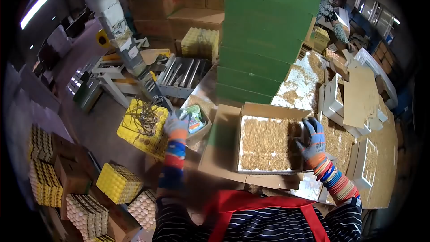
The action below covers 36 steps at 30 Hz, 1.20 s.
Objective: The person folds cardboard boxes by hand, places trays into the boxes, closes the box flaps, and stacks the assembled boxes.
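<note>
An open cardboard carton [219, 145] stands in front of me. Inside it sits a white foam box [240, 152] filled with loose brown husk-like material [268, 143]. At the right rim of the foam box is my right hand [314, 141], in a grey-blue glove with dark fingertips. Its fingers are apart and curved, and nothing shows in its grasp. My left hand [176, 124], also gloved, is smeared by motion. It is beside a small cardboard box [202, 131] with green, white and blue packets [195, 118]; its fingers cannot be made out.
Stacked green cartons [264, 31] rise behind the carton. A roller conveyor [186, 74] lies beyond. Dark cords [145, 116] rest on yellow egg trays [134, 130]; stacked egg trays [87, 215] stand lower left. More white foam boxes [368, 163] and a cardboard sheet [360, 94] lie right.
</note>
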Motion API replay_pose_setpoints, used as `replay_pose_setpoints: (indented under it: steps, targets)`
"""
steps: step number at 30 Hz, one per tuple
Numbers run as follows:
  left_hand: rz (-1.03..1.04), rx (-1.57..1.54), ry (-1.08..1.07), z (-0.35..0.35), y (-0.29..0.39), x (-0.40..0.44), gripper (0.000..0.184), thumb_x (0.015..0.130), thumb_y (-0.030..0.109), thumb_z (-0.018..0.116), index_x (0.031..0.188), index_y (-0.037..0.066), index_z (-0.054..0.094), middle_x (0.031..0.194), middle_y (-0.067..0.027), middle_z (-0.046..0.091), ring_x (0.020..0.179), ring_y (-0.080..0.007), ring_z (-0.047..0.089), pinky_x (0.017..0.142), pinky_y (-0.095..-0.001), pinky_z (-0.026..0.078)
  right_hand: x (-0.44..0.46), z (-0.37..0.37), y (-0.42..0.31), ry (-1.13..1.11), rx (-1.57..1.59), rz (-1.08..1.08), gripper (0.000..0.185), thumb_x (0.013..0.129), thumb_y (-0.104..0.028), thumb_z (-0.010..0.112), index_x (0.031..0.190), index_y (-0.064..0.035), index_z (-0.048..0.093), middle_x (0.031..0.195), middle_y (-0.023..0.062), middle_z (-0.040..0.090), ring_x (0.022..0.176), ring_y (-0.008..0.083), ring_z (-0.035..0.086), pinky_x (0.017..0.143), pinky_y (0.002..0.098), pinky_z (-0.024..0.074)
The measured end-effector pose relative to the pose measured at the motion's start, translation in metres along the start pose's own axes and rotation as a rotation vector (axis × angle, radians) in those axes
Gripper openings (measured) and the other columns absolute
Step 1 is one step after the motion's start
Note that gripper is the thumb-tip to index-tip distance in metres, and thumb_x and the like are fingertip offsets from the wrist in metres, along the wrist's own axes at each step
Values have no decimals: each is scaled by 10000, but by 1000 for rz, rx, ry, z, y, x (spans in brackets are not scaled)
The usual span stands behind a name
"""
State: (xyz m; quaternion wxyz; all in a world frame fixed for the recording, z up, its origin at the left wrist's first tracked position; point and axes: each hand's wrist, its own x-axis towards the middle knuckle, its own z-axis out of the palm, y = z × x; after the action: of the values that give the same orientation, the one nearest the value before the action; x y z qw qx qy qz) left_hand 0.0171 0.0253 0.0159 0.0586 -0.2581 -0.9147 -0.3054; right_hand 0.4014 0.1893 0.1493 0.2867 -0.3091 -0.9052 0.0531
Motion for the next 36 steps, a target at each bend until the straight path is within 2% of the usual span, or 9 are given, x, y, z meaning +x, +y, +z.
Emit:
replay_pose_setpoints:
  steps: [4, 7, 14, 17, 20, 24, 25, 27, 36]
  targets:
    - [342, 502, -241, 79, -94, 4, 541, 729, 501, 577, 1095, 103, 577, 1087, -146, 569, 1027, -284, 523, 869, -394, 409, 25, -7, -32, -1049, 139, 125, 363, 738, -344, 588, 936, -40, 611, 948, 219, 603, 921, 347, 577, 778, 412, 461]
    - [-113, 182, -384, 1, 9, -8, 454, 812, 465, 512, 1103, 124, 581, 1174, -175, 509, 1068, -340, 480, 886, -421, 395, 7, 37, -5, -1286, 233, 57, 331, 777, -316, 536, 890, -12, 604, 951, 225, 588, 925, 337, 564, 779, 421, 437]
    - [151, 297, -286, 34, -18, 20, 358, 830, 343, 555, 1059, 75, 616, 1075, -178, 586, 987, -363, 526, 846, -406, 411, 50, -20, 123, 197, 59, -4, 388, 759, -434, 601, 932, -86, 613, 896, 162, 597, 806, 308, 576, 694, 408, 473]
    - [282, 61, 272, 2, 39, 10, 279, 824, 261, 580, 952, 25, 658, 947, -123, 642, 894, -342, 576, 821, -417, 436, 62, -48, 253, -803, -726, 410, 595, 646, -548, 635, 1014, -81, 632, 1183, 239, 481, 1148, 438, 372, 971, 590, 229]
    - [331, -626, -174, -76, 148, -8, 232, 835, 114, 576, 1021, -18, 624, 996, -95, 631, 903, -152, 580, 790, -305, 467, 3, 33, 374, -74, -969, 707, 685, 697, -176, 616, 1316, -104, 330, 1287, 236, 381, 1175, 405, 388, 882, 556, 370]
    - [380, -670, -564, -95, 254, -64, 510, 714, 10, 667, 1194, -19, 496, 1117, -85, 563, 1011, -152, 531, 805, -284, 469, 4, -8, 277, -517, -678, 391, 476, 753, -73, 489, 1226, -60, 429, 1051, 164, 563, 956, 300, 555, 798, 364, 462]
    - [862, -556, -499, -61, 242, -60, 500, 710, 52, 688, 1177, 4, 516, 1083, -88, 581, 972, -158, 553, 804, -290, 468, 6, -23, 250, -460, -614, 299, 437, 772, -85, 482, 1207, -71, 453, 992, 150, 583, 890, 298, 574, 756, 369, 469]
    - [604, -393, -1089, -48, 252, -75, 460, 790, 339, 620, 1153, 67, 539, 1028, -123, 614, 942, -241, 587, 835, -316, 438, 19, -64, 184, -324, -496, 253, 367, 802, -104, 500, 1169, -90, 508, 871, 143, 611, 734, 310, 598, 616, 385, 469]
    - [969, 379, -512, -22, 212, -58, 473, 913, 346, 335, 1253, 38, 453, 800, -168, 643, 718, -288, 625, 638, -390, 481, 9, -99, 20, 228, -314, -443, 522, 626, -18, 590, 1146, -53, 561, 890, 94, 537, 702, 225, 542, 573, 305, 475]
